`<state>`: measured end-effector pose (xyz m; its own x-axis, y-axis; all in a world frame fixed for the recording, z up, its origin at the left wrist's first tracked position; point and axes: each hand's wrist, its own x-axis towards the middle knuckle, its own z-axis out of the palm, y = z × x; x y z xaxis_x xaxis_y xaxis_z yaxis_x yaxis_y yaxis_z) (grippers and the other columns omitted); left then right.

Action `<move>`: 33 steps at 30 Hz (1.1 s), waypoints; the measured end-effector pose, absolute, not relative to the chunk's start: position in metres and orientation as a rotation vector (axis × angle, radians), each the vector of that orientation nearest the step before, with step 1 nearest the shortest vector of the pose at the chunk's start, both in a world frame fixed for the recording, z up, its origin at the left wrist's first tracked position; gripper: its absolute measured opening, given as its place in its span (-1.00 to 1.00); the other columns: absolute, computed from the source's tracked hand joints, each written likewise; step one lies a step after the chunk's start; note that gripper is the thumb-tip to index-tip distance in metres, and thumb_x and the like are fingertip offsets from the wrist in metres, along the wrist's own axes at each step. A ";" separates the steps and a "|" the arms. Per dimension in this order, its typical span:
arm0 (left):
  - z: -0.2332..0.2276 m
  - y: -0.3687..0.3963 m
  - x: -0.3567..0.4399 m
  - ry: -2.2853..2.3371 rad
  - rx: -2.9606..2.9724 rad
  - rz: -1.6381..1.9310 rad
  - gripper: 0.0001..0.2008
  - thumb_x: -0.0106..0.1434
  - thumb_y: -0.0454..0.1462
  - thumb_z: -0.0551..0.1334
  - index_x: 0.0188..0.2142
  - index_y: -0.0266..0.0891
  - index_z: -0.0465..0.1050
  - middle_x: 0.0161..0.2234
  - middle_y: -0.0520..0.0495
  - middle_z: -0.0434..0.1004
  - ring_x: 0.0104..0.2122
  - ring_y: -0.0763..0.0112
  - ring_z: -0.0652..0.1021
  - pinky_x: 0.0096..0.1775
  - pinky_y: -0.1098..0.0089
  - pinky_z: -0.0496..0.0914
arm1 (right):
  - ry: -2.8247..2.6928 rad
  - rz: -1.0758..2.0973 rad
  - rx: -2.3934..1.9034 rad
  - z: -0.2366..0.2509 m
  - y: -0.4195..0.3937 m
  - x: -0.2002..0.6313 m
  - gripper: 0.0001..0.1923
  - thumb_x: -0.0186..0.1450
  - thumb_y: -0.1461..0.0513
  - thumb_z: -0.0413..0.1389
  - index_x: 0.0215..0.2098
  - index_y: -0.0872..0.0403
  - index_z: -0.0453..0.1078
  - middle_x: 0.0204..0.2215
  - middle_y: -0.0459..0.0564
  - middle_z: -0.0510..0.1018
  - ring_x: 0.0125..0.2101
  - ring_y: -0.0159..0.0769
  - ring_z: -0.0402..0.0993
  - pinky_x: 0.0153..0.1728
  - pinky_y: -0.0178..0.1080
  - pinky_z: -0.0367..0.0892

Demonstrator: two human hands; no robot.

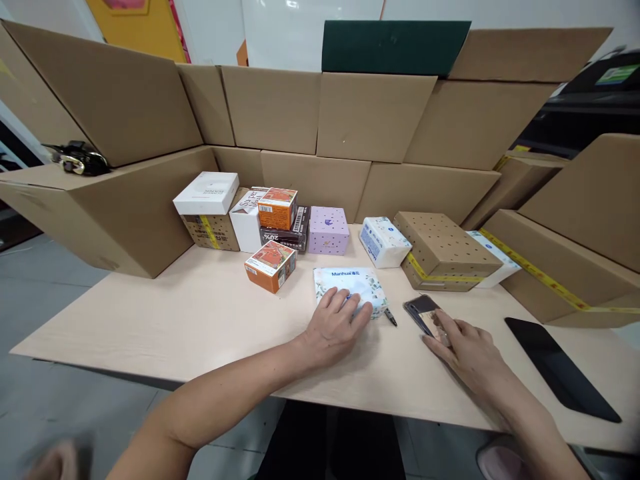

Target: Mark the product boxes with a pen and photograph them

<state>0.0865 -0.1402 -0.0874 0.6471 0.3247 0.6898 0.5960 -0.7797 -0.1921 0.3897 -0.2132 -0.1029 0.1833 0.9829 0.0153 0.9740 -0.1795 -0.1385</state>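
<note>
My left hand lies flat on the near edge of a flowered tissue pack in the middle of the light wooden table. My right hand rests on the table with its fingertips on a dark phone. Between the tissue pack and the phone lies a dark pen. Neither hand lifts anything.
Behind stand an orange box, a white box on a brown one, a stacked orange box, a lilac box, a white-blue tissue pack and a perforated cardboard box. A black tablet lies at right. Cardboard walls surround the table.
</note>
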 end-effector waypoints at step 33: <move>-0.055 -0.120 0.058 -0.752 -2.239 -1.232 -0.73 0.22 -0.36 0.20 -0.08 -0.15 0.48 -0.19 -0.09 0.57 -0.16 0.23 0.46 -0.14 0.17 0.24 | -1.141 -0.298 -1.774 -0.001 -0.089 0.389 0.00 0.16 -0.06 0.28 0.37 0.30 0.07 0.20 0.44 0.07 0.27 0.36 0.04 0.26 0.18 0.07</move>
<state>0.0581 -0.1203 -0.0553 0.4457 0.2350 0.8638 0.6606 -0.7376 -0.1401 0.3890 -0.0893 -0.0014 0.5310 0.5641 0.6323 0.8013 -0.0916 -0.5912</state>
